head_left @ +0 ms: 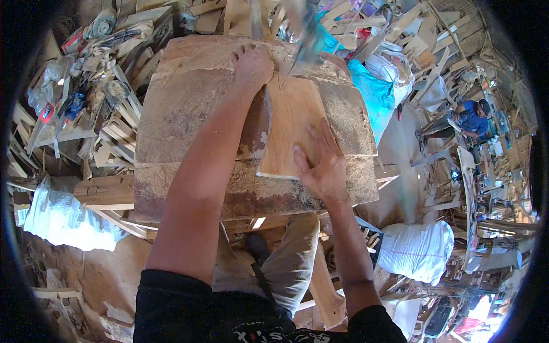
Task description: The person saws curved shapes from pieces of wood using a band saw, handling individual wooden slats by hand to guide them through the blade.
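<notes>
A flat, pale wooden board [293, 126] with curved sides lies on the dusty wooden worktable [191, 103]. My right hand [324, 166] rests on its near right part, fingers spread over the surface and thumb apart. Beyond the board's far left corner is my left hand [253, 66], its fingers apart and slightly bent on the tabletop, its thumb side against the board's edge. A thin saw blade [290, 71] comes down at the board's far end, close to my left hand. The blurred machine part above the blade cannot be made out.
Sawdust [351, 171] covers much of the tabletop. Wood offcuts [117, 134] are heaped to the left, with more beyond the table. A turquoise sheet [366, 91] and a white sack [417, 248] lie to the right. Farther right, a person [473, 117] in blue sits.
</notes>
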A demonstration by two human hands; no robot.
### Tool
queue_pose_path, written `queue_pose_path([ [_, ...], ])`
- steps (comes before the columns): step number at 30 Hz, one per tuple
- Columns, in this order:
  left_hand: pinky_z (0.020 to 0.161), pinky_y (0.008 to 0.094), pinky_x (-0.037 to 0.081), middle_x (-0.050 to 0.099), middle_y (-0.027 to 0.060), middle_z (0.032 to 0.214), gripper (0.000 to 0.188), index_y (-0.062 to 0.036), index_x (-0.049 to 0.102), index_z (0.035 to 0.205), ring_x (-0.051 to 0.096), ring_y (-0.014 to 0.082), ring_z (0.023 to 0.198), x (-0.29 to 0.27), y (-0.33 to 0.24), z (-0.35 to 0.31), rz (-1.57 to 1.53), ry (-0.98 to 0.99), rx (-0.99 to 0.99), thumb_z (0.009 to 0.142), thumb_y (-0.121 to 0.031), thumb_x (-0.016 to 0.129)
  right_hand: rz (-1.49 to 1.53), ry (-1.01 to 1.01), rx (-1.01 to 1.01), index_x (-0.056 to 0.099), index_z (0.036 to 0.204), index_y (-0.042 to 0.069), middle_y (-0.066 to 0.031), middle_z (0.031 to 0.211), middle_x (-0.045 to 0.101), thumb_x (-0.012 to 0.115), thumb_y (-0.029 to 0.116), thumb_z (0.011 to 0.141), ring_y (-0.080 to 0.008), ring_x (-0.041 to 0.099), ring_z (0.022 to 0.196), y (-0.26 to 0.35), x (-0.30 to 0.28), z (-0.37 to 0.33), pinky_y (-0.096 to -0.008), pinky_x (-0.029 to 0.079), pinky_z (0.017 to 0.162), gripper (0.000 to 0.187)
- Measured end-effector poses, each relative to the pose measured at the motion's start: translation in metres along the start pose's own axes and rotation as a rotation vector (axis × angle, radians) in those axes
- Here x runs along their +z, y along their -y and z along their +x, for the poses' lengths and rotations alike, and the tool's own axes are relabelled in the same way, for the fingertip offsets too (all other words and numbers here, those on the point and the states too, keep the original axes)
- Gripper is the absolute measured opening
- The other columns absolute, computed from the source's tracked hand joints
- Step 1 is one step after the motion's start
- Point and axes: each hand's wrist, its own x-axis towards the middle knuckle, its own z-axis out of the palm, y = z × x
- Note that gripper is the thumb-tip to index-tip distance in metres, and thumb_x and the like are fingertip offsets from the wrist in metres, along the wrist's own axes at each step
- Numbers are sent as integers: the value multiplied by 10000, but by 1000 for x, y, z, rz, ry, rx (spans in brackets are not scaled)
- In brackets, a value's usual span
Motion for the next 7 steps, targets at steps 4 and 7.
queue_pose_path([
  [4,1150,641,304,590,240,1370,450,-23,672,1275,499,428,1340,-1,-1,2,-8,33,-41,886,-228,579,14,-1,-10,633,1316,-16,-335,1446,526,765,276,880,-548,525,1312,-1,1,1,-542,490,1078,541],
  [7,1157,631,306,594,234,1366,452,-48,670,1293,501,432,1335,-8,-4,1,-10,59,-40,889,-226,573,5,4,-13,636,1319,-5,-330,1454,522,767,282,879,-546,522,1318,-2,1,2,-539,476,1095,542],
])
